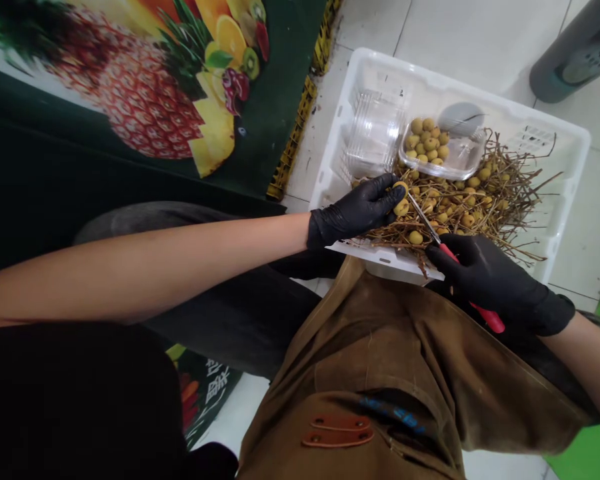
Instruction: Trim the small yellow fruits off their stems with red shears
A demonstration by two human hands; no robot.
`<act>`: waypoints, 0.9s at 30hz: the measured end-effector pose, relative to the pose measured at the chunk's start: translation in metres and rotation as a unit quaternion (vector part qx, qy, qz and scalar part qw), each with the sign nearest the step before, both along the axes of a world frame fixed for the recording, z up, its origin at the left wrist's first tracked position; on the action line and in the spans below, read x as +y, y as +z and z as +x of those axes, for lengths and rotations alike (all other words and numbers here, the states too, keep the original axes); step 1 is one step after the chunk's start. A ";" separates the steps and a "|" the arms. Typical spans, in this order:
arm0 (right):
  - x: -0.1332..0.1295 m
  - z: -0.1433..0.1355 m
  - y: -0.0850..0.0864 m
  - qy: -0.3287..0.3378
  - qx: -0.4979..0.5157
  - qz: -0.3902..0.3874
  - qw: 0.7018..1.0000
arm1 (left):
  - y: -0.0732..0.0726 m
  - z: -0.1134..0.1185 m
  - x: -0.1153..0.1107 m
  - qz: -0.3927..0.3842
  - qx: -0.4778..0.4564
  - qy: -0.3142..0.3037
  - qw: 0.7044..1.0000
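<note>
Our left hand (363,207) is pinching a fruit (401,191) over the near side of the crate (333,133); our right hand (493,280) is gripping snips (425,219) — blades meeting the fruit — while tangled stems (520,190) are lying before the far tub (464,152).

There were two gloves (497,283), one tool (449,252), one crate (480,95), one open tub (465,160), one tub stack (374,137), one grey cylinder (573,60), fruits (415,237) beyond counting!

Beside a fruit-printed dark-green panel (260,87), black-and-yellow edging (295,137); well right of the panel, a dark-grey cylindrical container (577,57) on white tiles (443,30).
</note>
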State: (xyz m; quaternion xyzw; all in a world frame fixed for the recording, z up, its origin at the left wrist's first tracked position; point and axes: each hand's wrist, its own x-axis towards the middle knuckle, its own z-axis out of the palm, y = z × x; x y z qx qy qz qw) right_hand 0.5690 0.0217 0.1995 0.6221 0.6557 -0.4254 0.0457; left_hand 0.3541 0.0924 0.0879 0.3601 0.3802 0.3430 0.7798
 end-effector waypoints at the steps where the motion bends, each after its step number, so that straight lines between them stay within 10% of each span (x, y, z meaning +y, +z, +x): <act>1: -0.001 0.001 -0.001 0.005 -0.012 0.006 1.000 | 0.000 0.001 0.000 0.000 0.002 0.007 1.000; 14: -0.006 -0.004 -0.015 0.016 -0.082 0.071 0.994 | 0.024 0.024 -0.022 -0.110 0.006 0.033 0.993; 27: -0.008 0.002 -0.011 0.014 -0.082 0.050 0.995 | 0.018 0.019 -0.019 -0.060 0.036 0.038 0.997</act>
